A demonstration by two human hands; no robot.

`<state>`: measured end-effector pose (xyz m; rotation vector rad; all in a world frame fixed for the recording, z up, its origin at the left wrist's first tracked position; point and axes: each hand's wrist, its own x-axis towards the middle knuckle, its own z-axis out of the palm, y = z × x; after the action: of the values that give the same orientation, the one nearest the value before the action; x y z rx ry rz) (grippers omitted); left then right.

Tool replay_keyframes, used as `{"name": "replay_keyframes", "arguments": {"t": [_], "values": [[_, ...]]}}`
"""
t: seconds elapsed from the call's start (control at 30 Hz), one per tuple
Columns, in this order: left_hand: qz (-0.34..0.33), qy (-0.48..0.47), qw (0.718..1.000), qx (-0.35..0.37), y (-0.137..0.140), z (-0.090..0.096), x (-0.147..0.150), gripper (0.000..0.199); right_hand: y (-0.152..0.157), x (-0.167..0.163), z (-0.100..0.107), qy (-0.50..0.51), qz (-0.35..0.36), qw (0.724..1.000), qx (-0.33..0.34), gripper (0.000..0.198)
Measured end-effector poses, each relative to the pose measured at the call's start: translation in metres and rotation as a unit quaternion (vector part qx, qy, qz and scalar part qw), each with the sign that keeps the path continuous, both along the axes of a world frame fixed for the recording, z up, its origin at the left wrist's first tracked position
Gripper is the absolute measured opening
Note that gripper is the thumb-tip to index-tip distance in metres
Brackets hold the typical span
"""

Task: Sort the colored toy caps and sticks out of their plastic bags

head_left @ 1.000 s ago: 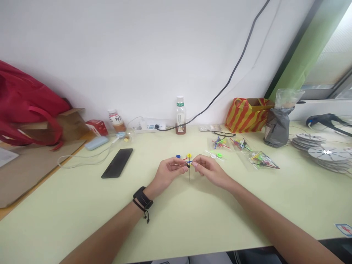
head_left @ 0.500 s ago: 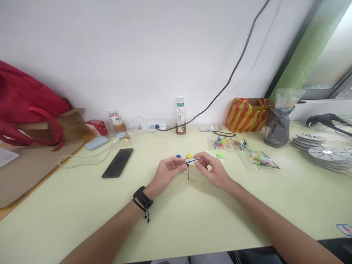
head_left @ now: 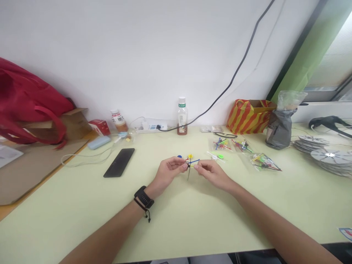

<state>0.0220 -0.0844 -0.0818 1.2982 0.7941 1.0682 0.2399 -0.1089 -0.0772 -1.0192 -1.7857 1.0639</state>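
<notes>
My left hand [head_left: 172, 169] is closed, thumb and fingers pinching the hub of a small assembly of thin plastic sticks. From that hub a blue stick [head_left: 195, 161] points right and a thin black stick [head_left: 188, 174] runs up and down. My right hand [head_left: 213, 173] is closed in a pinch at the end of a short yellow stick [head_left: 192, 166] of the assembly. Fingers hide part of the hub. Just behind the hands lie a blue disc [head_left: 179, 156], a yellow disc [head_left: 190, 156], a white disc [head_left: 213, 157] and a green disc [head_left: 220, 156].
Clear bags of coloured sticks [head_left: 264, 162] lie to the right, near stacked grey discs [head_left: 328, 161]. A black phone [head_left: 119, 162] rests at left. A bottle [head_left: 182, 117] and a power strip [head_left: 152, 126] stand by the wall, with a striped bag [head_left: 247, 116] farther right.
My right hand has shifted from beside the blue stick's tip to a pinch at the yellow stick. The black stick has tilted slightly; my left hand keeps its hold.
</notes>
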Motion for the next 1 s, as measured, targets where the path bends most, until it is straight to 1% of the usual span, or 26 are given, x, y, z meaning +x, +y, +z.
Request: {"name": "replay_keyframes", "arguments": {"t": [0.07,0.13,0.3,0.53,0.6,0.67,0.73,0.8,0.9,0.97,1.0], "values": [[-0.007,0.0,1.0,0.006,0.001,-0.001,0.0,0.041,0.0,-0.001,-0.001,0.003,0.001,1.0,0.0,0.044],[-0.019,0.004,1.0,0.007,0.001,-0.003,0.0,0.042,0.0,-0.001,-0.002,0.007,0.006,1.0,0.0,0.039],[-0.04,0.011,0.999,0.006,0.001,-0.005,-0.001,0.037,-0.002,-0.003,-0.004,0.001,0.021,1.0,0.0,0.036],[-0.04,0.022,0.999,0.028,-0.002,-0.005,0.001,0.03,0.0,-0.006,-0.01,0.016,0.0,1.0,0.019,0.032],[-0.046,0.046,0.997,0.048,-0.004,-0.005,0.002,0.031,0.001,-0.007,-0.011,0.026,-0.004,0.999,0.023,0.03],[-0.04,0.091,0.991,0.095,-0.006,-0.005,0.002,0.032,0.001,-0.005,-0.01,0.027,-0.017,0.999,0.035,0.028],[-0.012,0.151,0.975,0.165,-0.006,-0.004,0.001,0.033,0.003,0.0,-0.007,0.01,-0.062,0.995,0.074,0.025],[0.033,0.208,0.949,0.236,-0.005,-0.004,0.0,0.028,0.005,0.01,-0.002,-0.02,-0.14,0.979,0.144,0.021],[0.083,0.274,0.906,0.311,-0.001,-0.005,-0.004,0.023,0.009,0.028,0.009,-0.06,-0.246,0.931,0.263,0.017],[0.091,0.306,0.885,0.339,0.001,-0.007,-0.005,0.025,0.012,0.038,0.014,-0.073,-0.286,0.901,0.319,0.014],[0.087,0.321,0.877,0.348,0.001,-0.008,-0.006,0.028,0.014,0.042,0.015,-0.079,-0.302,0.889,0.336,0.013]]}}
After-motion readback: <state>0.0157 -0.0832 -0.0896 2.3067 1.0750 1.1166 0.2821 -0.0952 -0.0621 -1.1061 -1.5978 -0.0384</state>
